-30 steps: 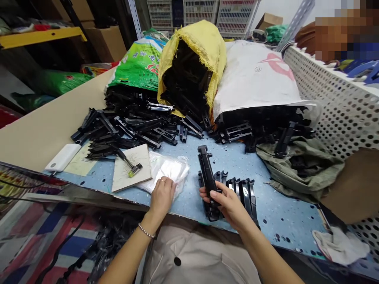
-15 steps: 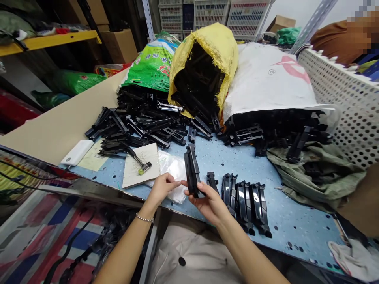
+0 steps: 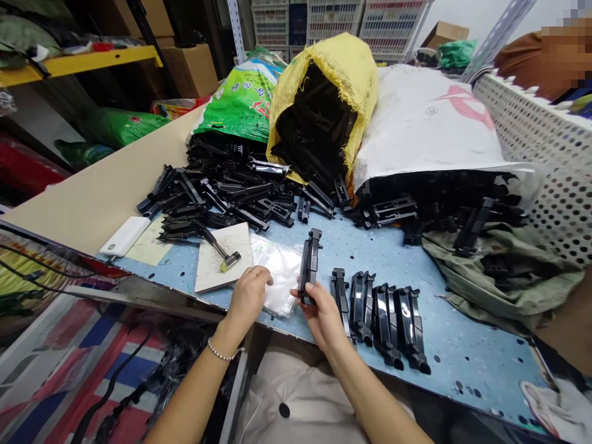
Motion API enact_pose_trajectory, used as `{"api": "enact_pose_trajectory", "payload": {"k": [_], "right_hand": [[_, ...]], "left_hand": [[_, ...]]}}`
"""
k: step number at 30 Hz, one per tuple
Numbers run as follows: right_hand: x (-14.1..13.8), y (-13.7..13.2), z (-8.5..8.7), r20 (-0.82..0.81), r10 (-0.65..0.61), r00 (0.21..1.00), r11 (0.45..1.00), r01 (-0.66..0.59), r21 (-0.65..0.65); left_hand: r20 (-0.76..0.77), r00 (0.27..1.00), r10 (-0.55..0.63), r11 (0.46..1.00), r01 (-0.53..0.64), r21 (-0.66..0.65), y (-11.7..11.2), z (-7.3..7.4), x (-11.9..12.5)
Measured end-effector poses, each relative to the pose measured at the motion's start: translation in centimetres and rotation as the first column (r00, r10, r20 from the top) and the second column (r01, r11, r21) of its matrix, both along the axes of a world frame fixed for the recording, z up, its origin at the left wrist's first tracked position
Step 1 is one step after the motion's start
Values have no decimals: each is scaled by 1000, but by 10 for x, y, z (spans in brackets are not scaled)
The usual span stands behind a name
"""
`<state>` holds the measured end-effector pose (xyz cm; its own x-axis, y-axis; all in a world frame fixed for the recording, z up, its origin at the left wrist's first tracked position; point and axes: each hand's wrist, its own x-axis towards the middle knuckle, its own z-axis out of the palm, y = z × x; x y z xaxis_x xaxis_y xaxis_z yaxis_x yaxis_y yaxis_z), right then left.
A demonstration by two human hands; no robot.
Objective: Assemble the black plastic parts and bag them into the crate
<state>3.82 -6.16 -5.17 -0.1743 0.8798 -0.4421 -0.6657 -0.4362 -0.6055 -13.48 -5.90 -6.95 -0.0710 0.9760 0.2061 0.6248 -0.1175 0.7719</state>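
My right hand grips the lower end of a long black plastic part and holds it upright over the blue perforated table. My left hand rests with curled fingers on a stack of clear plastic bags just left of that part. Right of my right hand, several similar black parts lie side by side in a row.
A big heap of black parts spills from a green sack, a yellow sack and a white sack at the back. A small hammer lies on a white board; a white power bank sits left. An olive cloth lies right.
My right hand lifted a black part off the row and carried it left toward the bags. My left hand stayed on the bags, fingers pinching then curling.
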Motion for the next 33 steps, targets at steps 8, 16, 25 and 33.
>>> {"api": "enact_pose_trajectory", "payload": {"k": [8, 16, 25, 33], "right_hand": [[29, -36, -12, -621, 457, 637, 778, -625, -68], [32, -24, -21, -674, 518, 527, 734, -678, 33], [46, -44, -25, -661, 573, 485, 695, -715, 77], [30, -35, -15, -674, 540, 503, 734, -673, 86]], "left_hand": [[-140, 983, -122, 992, 124, 7, 10, 1, -13], [-209, 950, -233, 958, 261, 117, -25, 19, -3], [-205, 973, -106, 985, 131, 112, -23, 20, -3], [-198, 882, -427, 884, 453, 114, -71, 40, 22]]}}
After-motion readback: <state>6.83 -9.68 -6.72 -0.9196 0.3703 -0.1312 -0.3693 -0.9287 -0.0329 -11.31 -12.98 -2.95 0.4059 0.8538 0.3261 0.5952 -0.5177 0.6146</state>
